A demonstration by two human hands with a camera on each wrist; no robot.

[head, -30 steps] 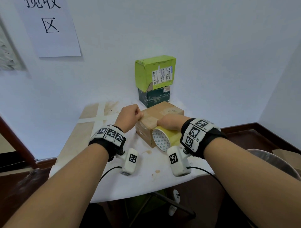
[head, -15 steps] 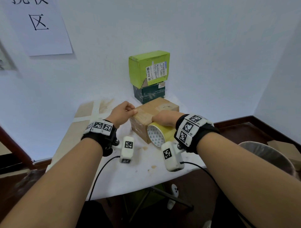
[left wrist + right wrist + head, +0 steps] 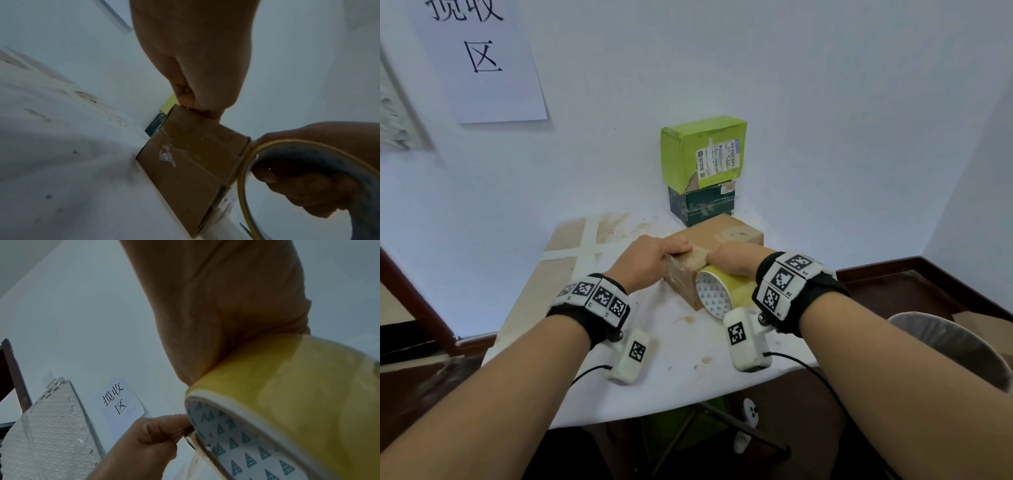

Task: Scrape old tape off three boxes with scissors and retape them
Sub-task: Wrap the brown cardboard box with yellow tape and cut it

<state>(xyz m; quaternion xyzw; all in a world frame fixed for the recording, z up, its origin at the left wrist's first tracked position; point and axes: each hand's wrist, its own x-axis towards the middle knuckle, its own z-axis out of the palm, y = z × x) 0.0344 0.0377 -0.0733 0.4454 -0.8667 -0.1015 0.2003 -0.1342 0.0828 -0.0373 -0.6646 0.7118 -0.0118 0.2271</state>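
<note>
Retaping the brown box (image 3: 714, 255), which sits on the table (image 3: 674, 383) just in front of the green box (image 3: 702, 152) stacked on the dark box (image 3: 700, 205). L hand (image 3: 650, 262) has fingers curled, pinching down at the box's near-left top edge, prob. anchoring the tape end. R hand (image 3: 734, 258) grips the tape roll (image 3: 717, 293), fingers through the core, roll touching the box's near face. To do it well, in my view: keep L thumb pressure firm, pull roll w/ steady tension along the seam, keep strip centred, smooth as you go so no wrinkles. Scissors not seen.
</note>
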